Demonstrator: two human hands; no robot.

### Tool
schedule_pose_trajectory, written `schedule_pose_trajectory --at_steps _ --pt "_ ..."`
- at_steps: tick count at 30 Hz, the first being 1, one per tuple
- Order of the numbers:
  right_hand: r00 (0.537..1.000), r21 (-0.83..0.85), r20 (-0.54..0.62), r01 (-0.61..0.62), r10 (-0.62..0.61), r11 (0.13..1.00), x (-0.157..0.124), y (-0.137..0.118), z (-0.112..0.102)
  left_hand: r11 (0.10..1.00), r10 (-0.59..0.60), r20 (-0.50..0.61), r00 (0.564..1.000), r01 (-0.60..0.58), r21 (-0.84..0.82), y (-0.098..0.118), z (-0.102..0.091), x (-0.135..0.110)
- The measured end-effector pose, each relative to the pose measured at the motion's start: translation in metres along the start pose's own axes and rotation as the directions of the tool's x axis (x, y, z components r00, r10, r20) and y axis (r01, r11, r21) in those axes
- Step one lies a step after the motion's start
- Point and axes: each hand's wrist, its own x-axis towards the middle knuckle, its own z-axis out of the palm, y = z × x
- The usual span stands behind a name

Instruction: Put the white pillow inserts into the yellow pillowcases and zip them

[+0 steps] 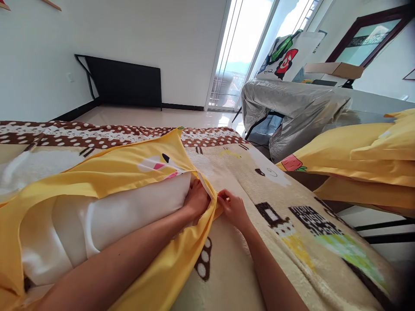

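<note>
A yellow pillowcase with a printed cartoon figure lies on the bed, its long side open. Inside it shows a white pillow. My left hand reaches through the opening to the right end of the pillowcase, by the pillow's corner; its fingers are curled and partly hidden by the cloth. From outside, my right hand pinches the pillowcase's right edge between thumb and fingers. The two hands are close together, with cloth between them.
A patterned fleece blanket covers the bed. Stacked yellow pillows stand at the right. Beyond are a plastic-covered piece of furniture, a cardboard box, a printed bag and a black panel against the wall.
</note>
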Motion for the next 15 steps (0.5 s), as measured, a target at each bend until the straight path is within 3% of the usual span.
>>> schedule_pose_trajectory --at_steps 3,6,8,15 --pt "0.998 -0.059 -0.021 0.059 -0.061 0.996 0.001 0.0 0.002 1.0 0.005 0.008 1.0 -0.005 0.0 0.002 -0.001 -0.001" --pt "0.986 -0.113 -0.124 0.094 -0.108 0.989 0.002 -0.002 0.005 1.0 0.0 0.009 1.0 0.001 -0.003 0.004 -0.003 -0.001" --pt "0.982 -0.068 -0.162 0.086 -0.096 0.994 0.001 -0.005 0.009 1.0 -0.02 0.001 1.0 0.02 -0.006 0.005 -0.004 -0.001" --pt "0.999 0.328 0.054 -0.015 -0.003 0.944 0.002 -0.003 0.008 0.997 -0.062 -0.026 0.998 0.061 -0.039 0.003 -0.001 0.003"
